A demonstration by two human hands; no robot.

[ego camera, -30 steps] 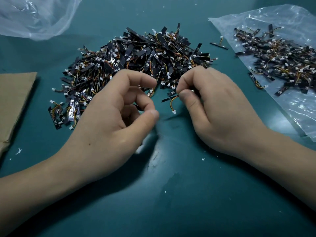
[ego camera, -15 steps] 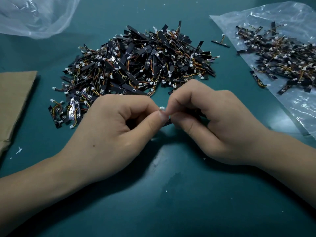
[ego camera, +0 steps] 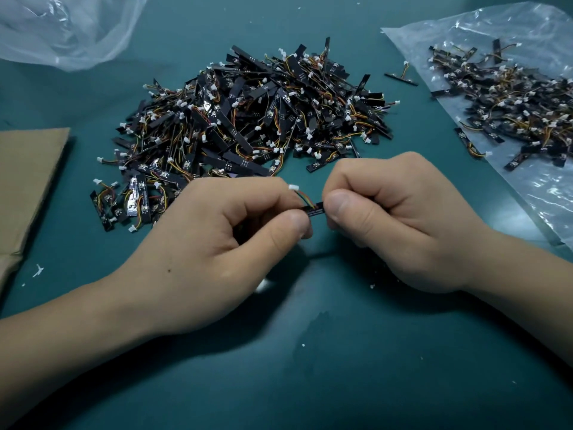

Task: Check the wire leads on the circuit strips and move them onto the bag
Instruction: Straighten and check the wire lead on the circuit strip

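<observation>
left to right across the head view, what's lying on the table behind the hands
brown cardboard sheet → big heap of black circuit strips with wire leads → clear plastic bag carrying a smaller heap of strips

The left hand (ego camera: 217, 243) and the right hand (ego camera: 400, 225) are both bare. The left forearm (ego camera: 62, 352) and the right forearm (ego camera: 527, 299) are bare too, uncovered as far as the frame's edge. On the back of the left hand, near the wrist, sits one small dark mole (ego camera: 169, 270) (a mere speck). The left thumbnail (ego camera: 294, 220) and the right thumbnail (ego camera: 338, 206) are short, broad, plain and trimmed close.
</observation>
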